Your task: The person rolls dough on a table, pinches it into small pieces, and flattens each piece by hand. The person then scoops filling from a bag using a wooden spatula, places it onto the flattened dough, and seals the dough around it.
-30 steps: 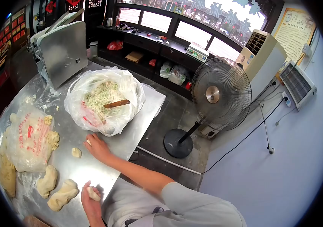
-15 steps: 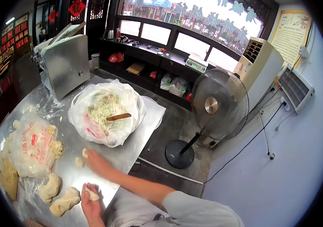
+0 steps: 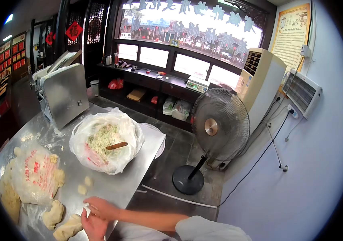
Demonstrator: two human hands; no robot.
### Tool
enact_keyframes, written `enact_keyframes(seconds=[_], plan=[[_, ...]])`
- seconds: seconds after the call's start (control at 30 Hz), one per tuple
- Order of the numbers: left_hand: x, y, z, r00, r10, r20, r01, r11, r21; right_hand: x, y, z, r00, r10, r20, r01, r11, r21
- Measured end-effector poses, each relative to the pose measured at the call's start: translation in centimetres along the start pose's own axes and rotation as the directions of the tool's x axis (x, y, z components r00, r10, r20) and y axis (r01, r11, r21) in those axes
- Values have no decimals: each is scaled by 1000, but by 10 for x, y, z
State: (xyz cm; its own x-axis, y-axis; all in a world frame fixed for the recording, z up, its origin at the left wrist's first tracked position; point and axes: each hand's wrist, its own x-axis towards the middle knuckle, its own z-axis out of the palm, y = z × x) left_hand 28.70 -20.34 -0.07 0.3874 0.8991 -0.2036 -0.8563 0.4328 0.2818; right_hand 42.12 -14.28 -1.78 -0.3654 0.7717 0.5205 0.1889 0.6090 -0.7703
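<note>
My left hand [image 3: 92, 228] is at the table's near edge, palm up, with its fingers curled around a small piece of dough [image 3: 86, 210]. Over it lies my right hand [image 3: 102, 209], its fingers closed on the same dough; most of the piece is hidden. Just beyond the hands, two small dough pieces [image 3: 82, 189] rest on the metal table. Left of my hands are two larger dough lumps [image 3: 68, 227]. A clear plastic bag with red print [image 3: 35, 174] covers more dough farther left.
A bowl lined with a white plastic bag [image 3: 79, 148] holds chopped green-and-white filling and a wooden stick [image 3: 117, 146]. Behind it stands a metal machine [image 3: 65, 94]. A standing fan [image 3: 219, 120] is on the floor to the right, near a white pipe [image 3: 179, 196].
My right hand has come back from the small dough pieces to my left hand and now touches the dough there. Two pieces stay on the table. The view has tilted up somewhat.
</note>
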Motion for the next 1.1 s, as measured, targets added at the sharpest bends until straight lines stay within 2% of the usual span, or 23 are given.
enact_keyframes(seconds=[0.03, 0.07, 0.17, 0.27, 0.33, 0.37, 0.43, 0.47, 0.5, 0.53, 0.57, 0.67, 0.77, 0.87, 0.97, 1.1], plan=[[-3, -1, 9, 997, -63, -47, 63, 998, 0, 4, 6, 2, 998, 20, -60, -20, 1000, 15], [-2, 0, 6, 996, -64, -54, 64, 998, -8, 5, 11, 3, 992, 42, -121, -39, 999, 31], [2, 4, -5, 994, -64, -87, 62, 998, -25, -2, 12, -3, 994, -57, 92, 76, 971, -225], [7, 10, -22, 988, -38, -152, 28, 998, -64, -11, -13, -6, 971, -53, 235, 123, 948, -295], [16, 20, -85, 980, -43, -192, 20, 992, -122, -15, -28, -8, 983, -163, 82, 177, 962, -209], [16, 25, -105, 989, -96, -112, 75, 981, -177, -17, -31, -10, 978, -210, -3, 206, 964, -170], [14, 27, -110, 982, -180, 56, 188, 942, -278, -18, -27, -16, 996, 35, 80, -41, 997, 67], [12, 23, -113, 994, -70, -80, 66, 996, -54, -19, -24, -18, 978, 151, 141, -175, 969, 177], [3, 12, -75, 980, 68, -185, -33, 982, 187, -20, -17, -21, 967, 174, 188, -208, 962, 179], [-1, 5, -51, 943, 224, -248, -102, 899, 425, -20, -9, -26, 952, 198, 232, -241, 954, 177], [1, 6, -55, 967, 190, -171, -91, 880, 465, -20, -3, -30, 935, 220, 277, -273, 946, 172], [1, 7, -57, 994, 103, 43, -108, 802, 588, -26, -1, -39, 921, 101, 377, -141, 987, 80], [-2, 3, -45, 996, 79, -42, -41, 815, 579, -26, 1, -44, 914, 118, 388, -184, 973, 137], [-3, -1, -16, 992, 95, -85, -33, 836, 547, -26, -1, -42, 924, 224, 311, -304, 923, 237], [-5, 2, -20, 999, 9, -48, 22, 788, 616, -26, -13, -48, 935, 216, 280, -265, 952, 152], [-3, 4, -24, 989, 6, -148, 87, 789, 608, -19, -27, -50, 973, 112, 202, -135, 986, 102]])
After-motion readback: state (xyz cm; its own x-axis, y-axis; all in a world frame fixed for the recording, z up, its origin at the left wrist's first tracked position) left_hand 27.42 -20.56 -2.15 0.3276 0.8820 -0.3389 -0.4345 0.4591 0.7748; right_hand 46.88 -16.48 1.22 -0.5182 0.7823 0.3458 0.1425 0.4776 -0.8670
